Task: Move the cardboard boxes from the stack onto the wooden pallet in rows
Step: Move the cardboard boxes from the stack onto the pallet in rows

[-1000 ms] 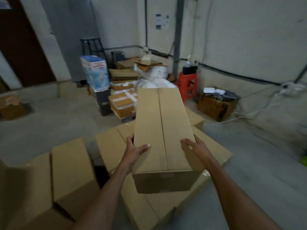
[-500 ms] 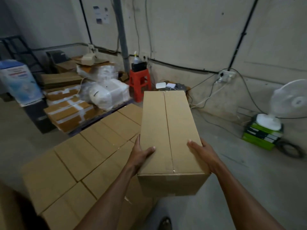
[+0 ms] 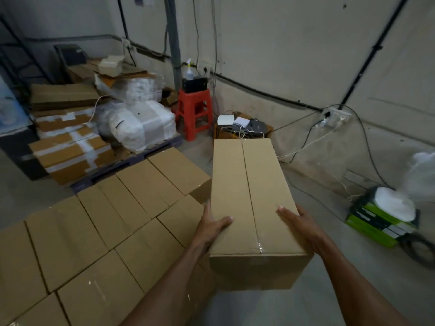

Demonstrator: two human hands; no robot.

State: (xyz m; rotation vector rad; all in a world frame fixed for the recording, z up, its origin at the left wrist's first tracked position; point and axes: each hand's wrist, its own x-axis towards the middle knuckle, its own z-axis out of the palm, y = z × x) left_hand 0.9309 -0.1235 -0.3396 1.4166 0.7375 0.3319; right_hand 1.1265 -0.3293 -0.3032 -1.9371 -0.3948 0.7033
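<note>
I carry a long brown cardboard box (image 3: 247, 196) lengthwise in front of me, in the air over the floor. My left hand (image 3: 211, 228) grips its left side near the close end, thumb on top. My right hand (image 3: 300, 223) holds the right side, fingers laid over the top edge. To the left lie rows of matching cardboard boxes (image 3: 98, 231), packed side by side and low to the floor. Whatever they rest on is hidden beneath them.
A red plastic stool (image 3: 195, 114) stands by the wall, with small white devices on a carton (image 3: 242, 128) beside it. Taped cartons and white wrapped bundles (image 3: 141, 128) sit on a dark pallet at the back left. Cables trail across the floor; green boxes (image 3: 376, 227) lie right.
My view has swung to the right and closer to the wall. The carried box moved along with me, now to the right of the laid rows. Both hands keep the same hold.
</note>
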